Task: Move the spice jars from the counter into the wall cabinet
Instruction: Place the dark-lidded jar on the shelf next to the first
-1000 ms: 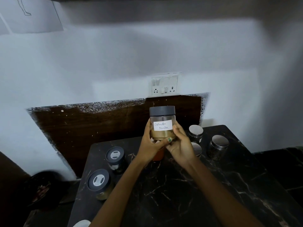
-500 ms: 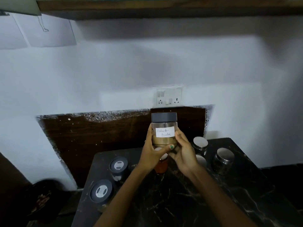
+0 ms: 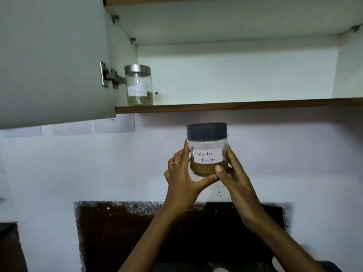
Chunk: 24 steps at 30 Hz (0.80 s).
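Brown powder half-fills the coriander jar [image 3: 207,150] both hands grip.

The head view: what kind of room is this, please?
Most likely a home kitchen: an open wall cabinet with a spice jar on its shelf, and a jar labelled coriander powder held below it.

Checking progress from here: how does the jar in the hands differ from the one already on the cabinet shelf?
The coriander jar has a dark grey lid and brown powder; the shelf jar has a shiny metal lid and greenish contents. The first is held below the shelf by the left hand and right hand; the second stands at the shelf's left end. Both are clear, upright, white-labelled.
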{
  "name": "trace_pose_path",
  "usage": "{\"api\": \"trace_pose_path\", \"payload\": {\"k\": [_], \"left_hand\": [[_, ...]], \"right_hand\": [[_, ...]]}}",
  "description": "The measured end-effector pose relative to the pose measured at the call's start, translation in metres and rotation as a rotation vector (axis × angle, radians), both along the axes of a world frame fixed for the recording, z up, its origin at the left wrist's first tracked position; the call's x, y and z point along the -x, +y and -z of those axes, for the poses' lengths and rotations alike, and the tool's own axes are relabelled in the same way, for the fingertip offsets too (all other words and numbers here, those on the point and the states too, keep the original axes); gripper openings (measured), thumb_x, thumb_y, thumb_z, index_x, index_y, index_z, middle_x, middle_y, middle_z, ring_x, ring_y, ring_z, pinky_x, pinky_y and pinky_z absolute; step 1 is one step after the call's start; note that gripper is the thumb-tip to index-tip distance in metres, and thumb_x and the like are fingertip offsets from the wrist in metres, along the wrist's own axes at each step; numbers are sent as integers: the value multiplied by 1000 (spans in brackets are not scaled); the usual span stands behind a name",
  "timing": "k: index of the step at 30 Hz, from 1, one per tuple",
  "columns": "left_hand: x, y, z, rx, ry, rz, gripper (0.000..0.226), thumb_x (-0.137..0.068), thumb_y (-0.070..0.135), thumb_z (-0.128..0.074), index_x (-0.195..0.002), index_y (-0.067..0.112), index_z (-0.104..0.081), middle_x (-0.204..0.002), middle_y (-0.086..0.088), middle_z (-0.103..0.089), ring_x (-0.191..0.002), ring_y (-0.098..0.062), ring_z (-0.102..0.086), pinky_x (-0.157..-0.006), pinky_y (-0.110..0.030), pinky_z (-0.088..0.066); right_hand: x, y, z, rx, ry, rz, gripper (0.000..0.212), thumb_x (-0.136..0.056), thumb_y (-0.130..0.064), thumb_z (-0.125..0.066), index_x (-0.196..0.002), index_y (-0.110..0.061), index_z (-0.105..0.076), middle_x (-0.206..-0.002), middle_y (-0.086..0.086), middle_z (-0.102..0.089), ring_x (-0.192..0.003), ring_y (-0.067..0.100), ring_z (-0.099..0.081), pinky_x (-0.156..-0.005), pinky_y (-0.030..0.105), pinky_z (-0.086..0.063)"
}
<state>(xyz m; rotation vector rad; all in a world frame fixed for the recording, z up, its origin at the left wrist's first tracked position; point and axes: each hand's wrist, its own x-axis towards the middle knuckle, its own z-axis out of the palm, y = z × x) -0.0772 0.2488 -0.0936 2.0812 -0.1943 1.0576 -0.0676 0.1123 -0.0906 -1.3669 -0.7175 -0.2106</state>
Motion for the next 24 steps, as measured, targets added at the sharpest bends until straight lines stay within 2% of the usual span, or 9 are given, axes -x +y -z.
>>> {"api": "trace_pose_path", "payload": {"k": [1,6,8,10,12,15,21,24], "left_hand": [[0,3,-15,-17,-39,-17,98,-62,75,-59,-145,38,-23,-137,21,-36,-123,4,-24,-102,-31,-21],[6,14,-81,-76,-215,-76,101,-64,68,-61,-149,31,-20,-143,13,-42,-131,-7,-31,-101,-32,-21],[6,18,-103,-92,-263,-89,100,-67,62,-66,-149,31,-20,-142,15,-43,-131,-8,-35,-104,-35,-23],[3,24,-122,-94,-295,-96,97,-70,55,-71,-149,29,-21,-141,13,-46,-132,-11,-37,-110,-44,-27],[-1,30,-136,-94,-312,-107,95,-72,50,-73,-149,27,-22,-138,8,-50,-131,-14,-41,-108,-49,-31],[-15,39,-149,-82,-304,-116,92,-75,48,-73,-148,25,-23,-134,6,-55,-129,-16,-44,-106,-49,-35],[-42,60,-149,-83,-193,-250,95,-76,57,-66,-150,28,-15,-139,8,-51,-132,-18,-41,-108,-50,-24],[-54,70,-146,-93,-119,-288,98,-77,60,-61,-151,26,-7,-142,3,-47,-136,-23,-36,-108,-50,-23]], "right_hand": [[-2,3,-14,3,-48,17,73,-80,-39,-50,-147,-36,-20,-150,-15,-32,-132,4,-38,-99,19,-40],[-11,19,-71,-40,-262,37,63,-92,-25,-50,-148,-30,-20,-146,-10,-38,-127,-2,-43,-90,6,-44],[-15,26,-91,-51,-329,38,64,-94,-24,-50,-149,-29,-18,-147,-9,-37,-130,1,-41,-98,11,-43],[-21,33,-109,-50,-378,46,64,-95,-24,-49,-150,-26,-16,-150,-8,-33,-134,2,-36,-106,20,-39],[-31,42,-124,-16,-410,92,63,-96,-25,-47,-150,-25,-14,-149,-7,-32,-135,2,-32,-112,30,-33],[-46,55,-140,77,-448,163,61,-98,-28,-43,-151,-23,-12,-152,-3,-29,-137,4,-29,-115,38,-29],[-69,72,-147,295,-466,329,57,-98,-35,-40,-149,-24,-17,-147,-3,-40,-133,13,-39,-114,47,-21],[-76,78,-144,341,-453,357,57,-98,-35,-40,-148,-23,-17,-145,-4,-42,-134,14,-37,-116,46,-14]]}}
